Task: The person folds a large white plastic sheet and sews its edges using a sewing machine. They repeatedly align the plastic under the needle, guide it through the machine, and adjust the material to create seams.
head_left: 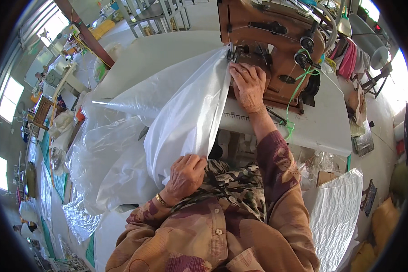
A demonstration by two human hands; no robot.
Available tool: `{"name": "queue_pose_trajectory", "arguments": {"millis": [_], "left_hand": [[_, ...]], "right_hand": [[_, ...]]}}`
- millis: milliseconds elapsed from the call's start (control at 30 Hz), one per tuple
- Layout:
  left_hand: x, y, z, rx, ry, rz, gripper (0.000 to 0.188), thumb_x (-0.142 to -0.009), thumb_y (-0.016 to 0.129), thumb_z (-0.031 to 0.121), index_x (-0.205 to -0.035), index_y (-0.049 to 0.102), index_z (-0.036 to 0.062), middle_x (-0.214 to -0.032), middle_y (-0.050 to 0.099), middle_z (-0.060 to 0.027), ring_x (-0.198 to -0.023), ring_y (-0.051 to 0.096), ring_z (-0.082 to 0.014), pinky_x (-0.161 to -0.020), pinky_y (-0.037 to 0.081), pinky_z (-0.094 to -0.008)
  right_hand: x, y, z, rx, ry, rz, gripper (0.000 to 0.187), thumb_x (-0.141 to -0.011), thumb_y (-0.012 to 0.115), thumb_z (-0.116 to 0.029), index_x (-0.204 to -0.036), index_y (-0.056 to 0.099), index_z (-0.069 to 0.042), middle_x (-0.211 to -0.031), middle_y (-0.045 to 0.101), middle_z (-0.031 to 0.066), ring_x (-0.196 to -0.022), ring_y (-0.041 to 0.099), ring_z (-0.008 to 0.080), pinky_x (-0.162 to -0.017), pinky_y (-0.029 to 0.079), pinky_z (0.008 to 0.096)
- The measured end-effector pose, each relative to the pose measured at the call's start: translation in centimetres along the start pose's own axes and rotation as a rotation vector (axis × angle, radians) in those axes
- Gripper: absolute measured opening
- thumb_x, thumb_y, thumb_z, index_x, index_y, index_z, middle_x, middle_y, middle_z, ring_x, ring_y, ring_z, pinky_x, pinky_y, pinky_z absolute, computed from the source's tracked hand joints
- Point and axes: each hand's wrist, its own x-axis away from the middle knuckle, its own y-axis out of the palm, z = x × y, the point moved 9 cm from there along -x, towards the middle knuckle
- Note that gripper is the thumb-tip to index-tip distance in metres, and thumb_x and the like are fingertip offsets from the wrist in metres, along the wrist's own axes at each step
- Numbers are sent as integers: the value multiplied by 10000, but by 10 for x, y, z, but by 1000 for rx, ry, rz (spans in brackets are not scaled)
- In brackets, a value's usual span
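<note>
A brown sewing machine [276,41] stands at the far side of a pale work table. Its needle area meets the top corner of a large white, shiny woven plastic sheet [190,104], which hangs down toward me. My left hand [185,173] is closed on the sheet's lower right edge, close to my lap. Beside the needle, my right hand [248,86] presses on the sheet's upper edge with its fingers bent together. The fingertips of both hands are partly hidden.
Crumpled clear plastic film [109,154] lies on the table [167,43] to the left. A green ribbon [297,99] dangles from the machine. Folded white sheeting [334,217] hangs at the lower right. A grey metal chair [152,13] stands beyond the table.
</note>
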Motion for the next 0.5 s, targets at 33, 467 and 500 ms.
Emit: {"name": "queue_pose_trajectory", "arguments": {"millis": [33, 467, 500], "left_hand": [[-4, 0, -1, 8, 10, 20, 220, -755, 657, 35, -972, 666, 2, -813, 517, -83, -735, 577, -265, -663, 481, -389], [-66, 10, -23, -50, 42, 120, 229, -763, 657, 35, -989, 663, 4, -836, 520, -76, -769, 578, -255, -685, 477, -380], [-71, 8, -26, -48, 43, 136, 229, -765, 654, 34, -992, 664, 4, -837, 521, -76, -769, 579, -255, -684, 477, -381]], "right_hand": [[0, -1, 0, 3, 5, -7, 342, -775, 649, -89, -1116, 680, -104, -1212, 659, -8, -1131, 580, 198, -983, 379, 406], [0, 3, 2, 6, 12, 3, 331, -758, 664, -91, -1087, 689, -110, -1191, 670, -25, -1114, 586, 180, -959, 383, 393], [0, 2, 1, 15, 6, 9, 325, -759, 672, -103, -1083, 687, -110, -1181, 672, -21, -1104, 588, 181, -953, 387, 397]]}}
